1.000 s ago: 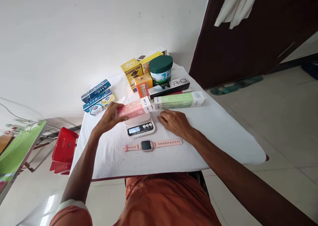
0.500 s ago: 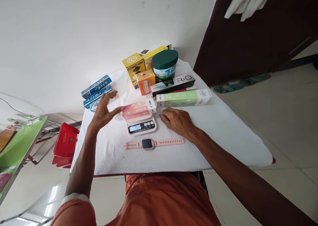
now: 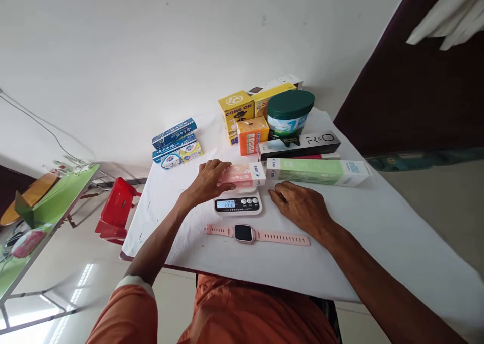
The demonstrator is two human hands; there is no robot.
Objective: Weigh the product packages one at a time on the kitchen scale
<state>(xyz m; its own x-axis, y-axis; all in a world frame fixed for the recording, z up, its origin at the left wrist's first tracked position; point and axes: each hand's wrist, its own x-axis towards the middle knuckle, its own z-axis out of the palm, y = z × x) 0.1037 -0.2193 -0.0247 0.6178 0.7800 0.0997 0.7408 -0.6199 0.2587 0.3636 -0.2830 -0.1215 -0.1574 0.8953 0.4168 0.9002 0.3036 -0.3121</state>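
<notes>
A pink toothpaste-type box [image 3: 244, 176] lies across a small white digital scale [image 3: 237, 204], whose lit display appears to read 222. My left hand [image 3: 209, 183] grips the left end of this box, thumb on the near side and fingers over the far side. Just right of the scale, my right hand [image 3: 300, 205] rests on the white cloth with its fingers curled in and nothing visible in them. Behind that hand lies a long green-and-white box [image 3: 317, 172]. A pink-strapped smartwatch [image 3: 244, 233] is stretched flat in front of the scale.
Blue boxes [image 3: 174, 133] and small soap boxes [image 3: 191, 151] sit at the left. Farther back stand a yellow box [image 3: 236, 115], an orange box [image 3: 252, 136], a green-lidded tub [image 3: 290, 113] and a black-and-silver box [image 3: 300, 144]. A red chair [image 3: 117, 205] is beside the table.
My left hand has come down from the air and closed on the pink box's left end. The scale reading fell from about 362 to 222. My right hand stays beside the scale; the view shifted.
</notes>
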